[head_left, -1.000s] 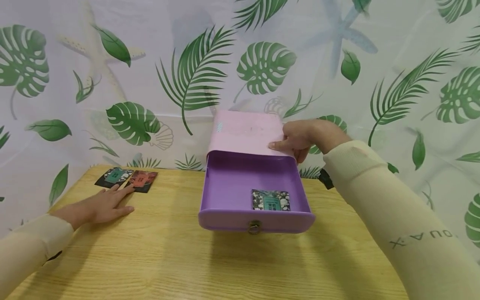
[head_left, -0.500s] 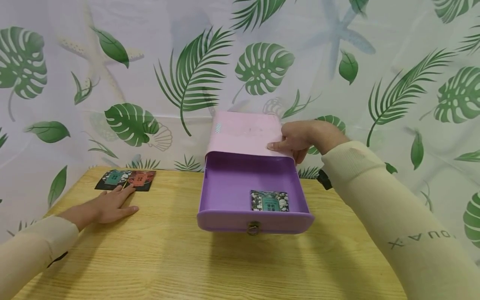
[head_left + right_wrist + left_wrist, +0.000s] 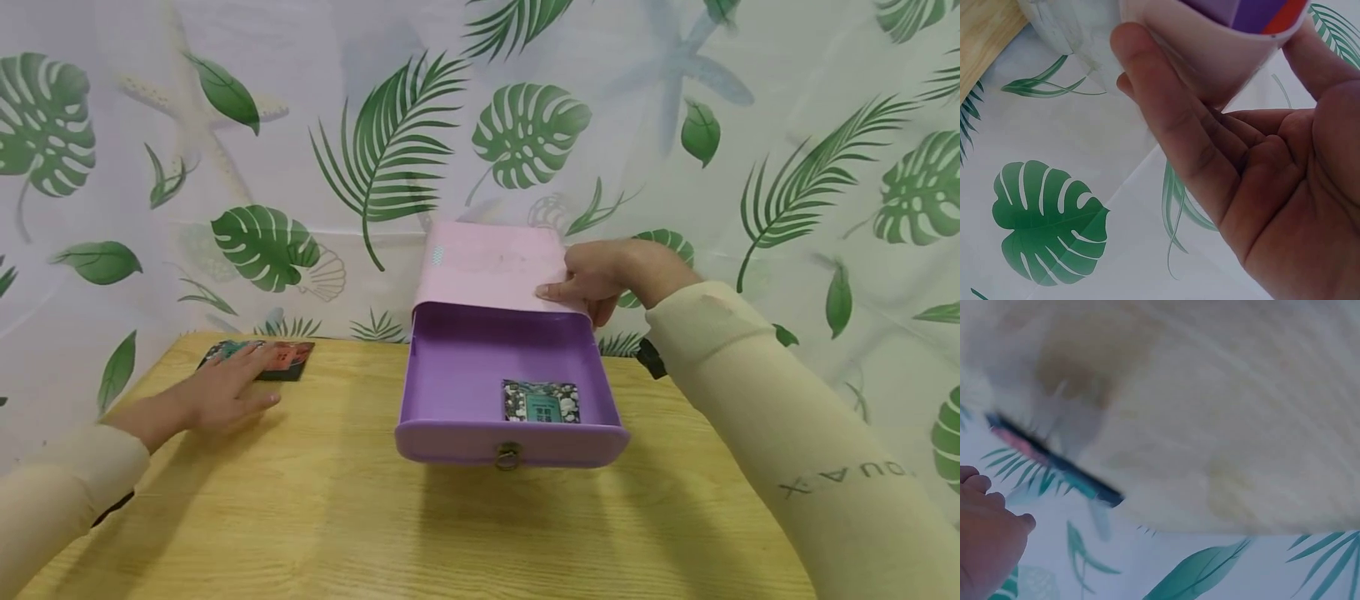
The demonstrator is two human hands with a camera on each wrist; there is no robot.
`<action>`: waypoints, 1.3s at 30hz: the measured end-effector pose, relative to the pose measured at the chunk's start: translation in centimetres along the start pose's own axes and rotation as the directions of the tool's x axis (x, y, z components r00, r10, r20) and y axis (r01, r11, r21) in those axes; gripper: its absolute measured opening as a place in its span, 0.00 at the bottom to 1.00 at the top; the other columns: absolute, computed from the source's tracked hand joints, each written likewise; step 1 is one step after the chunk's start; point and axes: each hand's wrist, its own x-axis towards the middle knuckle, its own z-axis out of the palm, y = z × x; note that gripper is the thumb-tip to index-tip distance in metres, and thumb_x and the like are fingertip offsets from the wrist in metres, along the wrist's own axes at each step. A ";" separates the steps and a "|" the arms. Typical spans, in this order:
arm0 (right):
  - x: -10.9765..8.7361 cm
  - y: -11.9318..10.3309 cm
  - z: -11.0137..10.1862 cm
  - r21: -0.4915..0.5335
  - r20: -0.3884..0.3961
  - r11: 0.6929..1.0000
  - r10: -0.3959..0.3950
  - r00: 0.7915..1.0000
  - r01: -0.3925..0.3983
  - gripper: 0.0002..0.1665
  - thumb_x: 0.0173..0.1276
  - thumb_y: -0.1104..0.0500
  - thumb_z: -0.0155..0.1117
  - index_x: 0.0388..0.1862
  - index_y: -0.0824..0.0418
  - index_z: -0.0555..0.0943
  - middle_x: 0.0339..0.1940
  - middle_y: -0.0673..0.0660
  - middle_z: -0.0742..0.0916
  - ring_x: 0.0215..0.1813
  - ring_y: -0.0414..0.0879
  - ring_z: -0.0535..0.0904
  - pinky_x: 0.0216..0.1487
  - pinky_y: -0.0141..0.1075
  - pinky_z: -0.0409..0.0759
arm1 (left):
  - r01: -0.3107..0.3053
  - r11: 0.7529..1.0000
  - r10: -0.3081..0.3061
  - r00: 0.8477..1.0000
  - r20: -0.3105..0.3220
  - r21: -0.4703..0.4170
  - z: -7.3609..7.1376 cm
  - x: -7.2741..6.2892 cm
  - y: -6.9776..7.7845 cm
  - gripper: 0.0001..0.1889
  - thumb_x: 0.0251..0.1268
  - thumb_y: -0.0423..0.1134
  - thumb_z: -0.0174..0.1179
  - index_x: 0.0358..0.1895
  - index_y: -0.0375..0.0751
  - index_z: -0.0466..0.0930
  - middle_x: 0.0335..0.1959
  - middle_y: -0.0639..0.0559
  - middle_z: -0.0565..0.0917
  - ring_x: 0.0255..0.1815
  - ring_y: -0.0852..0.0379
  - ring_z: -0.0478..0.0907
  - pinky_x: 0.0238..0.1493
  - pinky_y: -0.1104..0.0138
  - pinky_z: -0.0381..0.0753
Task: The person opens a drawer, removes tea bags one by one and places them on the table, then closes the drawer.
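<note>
L hand (image 3: 228,392) moved fwd. since prev. frame, now partly hiding green-label sachet (image 3: 223,350) and red-label sachet (image 3: 295,360), far L of table (image 3: 337,500): work appears centred there. Fingers extended, thumb apart; contact can't be told. Purple drawer (image 3: 450,375): pulled out, third sachet (image 3: 542,402) inside, front R; Chinese chars. on label, not reliably legible. R hand (image 3: 611,271) grips pink casing (image 3: 487,262), thumb atop. R sleeve (image 3: 810,442): lettering incl. "X", rest uncertain.

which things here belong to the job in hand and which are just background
Likely the job:
- pink case, gripped by the right hand
- purple drawer, open
- floral green-labelled sachet inside it
- red-labelled sachet and second green-labelled sachet, by the left hand

Likely just background:
- wood-grain table
- leaf-print backdrop
</note>
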 end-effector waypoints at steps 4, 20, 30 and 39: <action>-0.2 0.1 -0.1 0.001 0.000 1.000 -0.002 1.000 0.002 0.33 0.78 0.39 0.49 0.50 0.69 0.80 0.38 0.61 0.89 0.35 0.49 0.89 0.48 0.44 0.85 | -0.078 0.997 0.078 0.994 -0.074 0.000 -2.2 0.8 1.1 0.42 0.75 0.56 0.52 0.78 0.29 0.51 0.78 0.29 0.53 0.79 0.30 0.47 0.70 0.30 0.44; -0.1 0.1 -0.1 0.021 0.023 1.000 -0.020 1.000 0.019 0.33 0.79 0.40 0.47 0.47 0.70 0.82 0.37 0.61 0.90 0.34 0.50 0.89 0.49 0.44 0.85 | -0.453 0.845 0.533 0.658 -0.532 0.286 -7.6 1.4 14.3 0.20 0.61 0.32 0.64 0.56 0.31 0.81 0.57 0.37 0.83 0.60 0.39 0.79 0.60 0.46 0.76; 0.0 0.1 -0.2 0.043 0.045 0.999 -0.021 0.999 0.019 0.33 0.80 0.41 0.47 0.49 0.72 0.79 0.37 0.63 0.90 0.39 0.56 0.90 0.45 0.43 0.86 | -0.603 0.736 0.674 0.609 -0.418 0.307 -8.8 1.9 21.8 0.17 0.61 0.32 0.65 0.53 0.35 0.84 0.54 0.44 0.86 0.60 0.47 0.81 0.62 0.52 0.78; 0.1 0.1 -0.1 0.093 0.038 0.996 -0.012 0.999 0.008 0.31 0.79 0.41 0.49 0.50 0.70 0.76 0.40 0.63 0.89 0.37 0.52 0.89 0.43 0.43 0.87 | -0.667 0.696 0.715 0.680 -0.165 0.267 -8.8 4.0 25.5 0.16 0.65 0.34 0.63 0.56 0.37 0.83 0.54 0.48 0.86 0.60 0.52 0.81 0.62 0.58 0.78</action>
